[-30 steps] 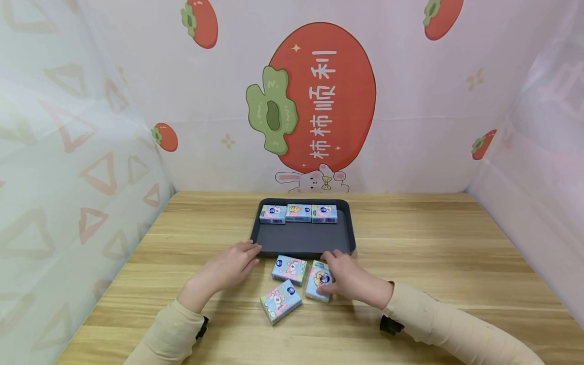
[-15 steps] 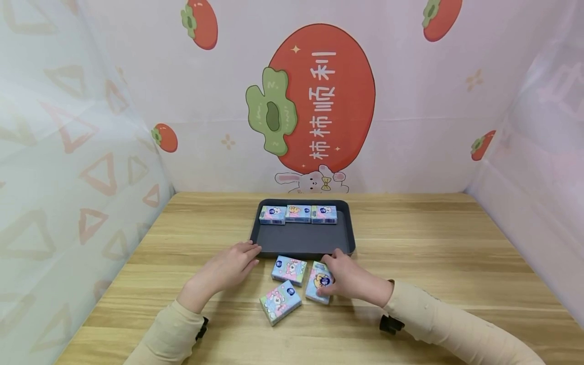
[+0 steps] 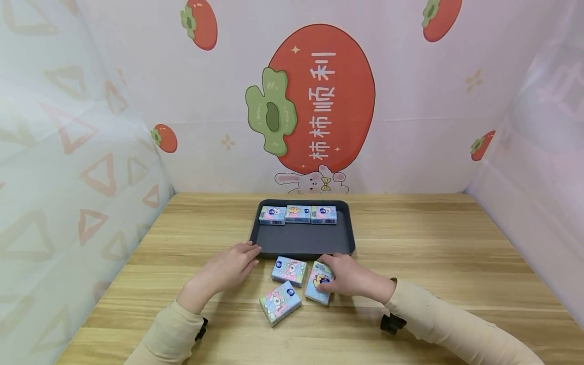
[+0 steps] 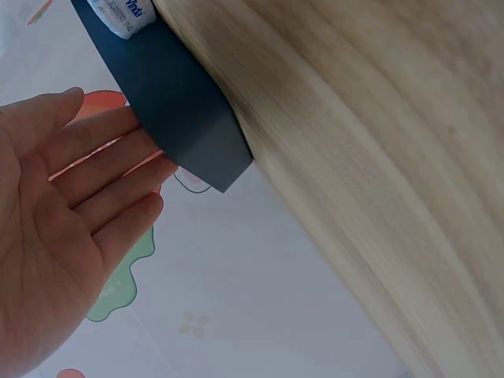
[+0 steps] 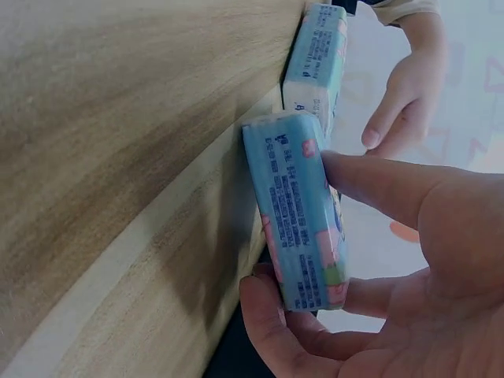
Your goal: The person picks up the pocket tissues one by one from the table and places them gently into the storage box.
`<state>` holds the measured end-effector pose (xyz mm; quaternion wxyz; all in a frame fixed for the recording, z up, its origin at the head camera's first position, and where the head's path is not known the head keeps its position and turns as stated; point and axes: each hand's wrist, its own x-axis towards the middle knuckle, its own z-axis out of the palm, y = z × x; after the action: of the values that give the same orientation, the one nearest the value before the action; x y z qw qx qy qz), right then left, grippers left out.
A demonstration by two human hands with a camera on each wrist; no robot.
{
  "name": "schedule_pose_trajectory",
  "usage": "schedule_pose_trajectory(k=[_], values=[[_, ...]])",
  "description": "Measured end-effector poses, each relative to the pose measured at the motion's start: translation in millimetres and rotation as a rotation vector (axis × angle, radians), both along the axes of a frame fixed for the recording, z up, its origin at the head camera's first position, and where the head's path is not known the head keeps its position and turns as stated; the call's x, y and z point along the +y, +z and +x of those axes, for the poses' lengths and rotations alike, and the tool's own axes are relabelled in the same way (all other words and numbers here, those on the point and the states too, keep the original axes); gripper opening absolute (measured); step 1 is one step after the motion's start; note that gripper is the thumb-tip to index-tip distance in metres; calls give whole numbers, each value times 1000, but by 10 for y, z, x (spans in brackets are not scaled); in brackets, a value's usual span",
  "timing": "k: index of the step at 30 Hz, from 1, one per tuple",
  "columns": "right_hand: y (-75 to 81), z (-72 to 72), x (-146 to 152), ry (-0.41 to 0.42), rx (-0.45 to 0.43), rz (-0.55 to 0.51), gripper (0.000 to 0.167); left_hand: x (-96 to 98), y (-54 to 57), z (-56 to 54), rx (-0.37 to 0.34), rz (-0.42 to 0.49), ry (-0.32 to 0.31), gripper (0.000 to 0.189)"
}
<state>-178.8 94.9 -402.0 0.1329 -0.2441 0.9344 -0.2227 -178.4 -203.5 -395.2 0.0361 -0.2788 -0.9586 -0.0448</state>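
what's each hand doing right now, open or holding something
Left hand: open, holding nothing, beside the tray.
Right hand: closed, holding a blue printed packet.

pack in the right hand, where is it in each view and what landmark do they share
Head: the pack is right of centre, below the tray, gripped by the right hand.
Left wrist: not in it; another pack shows at top left.
Right wrist: in the middle.
Shared landmark: the left hand, left of centre, at the left edge, and upper right respectively.
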Motion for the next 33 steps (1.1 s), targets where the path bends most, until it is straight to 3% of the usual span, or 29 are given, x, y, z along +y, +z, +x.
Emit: schedule_pose_trajectory(k=[8,15,33], values=[[-10,-47,3,-16,-33,-45,37,-13,-16,5,12,1,0,35],[33,-46,3,-54,-54,-87,25,-14,-19,5,5,-1,-1,35],[131,-152,133,-73,-86,-166,21,-12,-13,-6,7,-2,1,35]])
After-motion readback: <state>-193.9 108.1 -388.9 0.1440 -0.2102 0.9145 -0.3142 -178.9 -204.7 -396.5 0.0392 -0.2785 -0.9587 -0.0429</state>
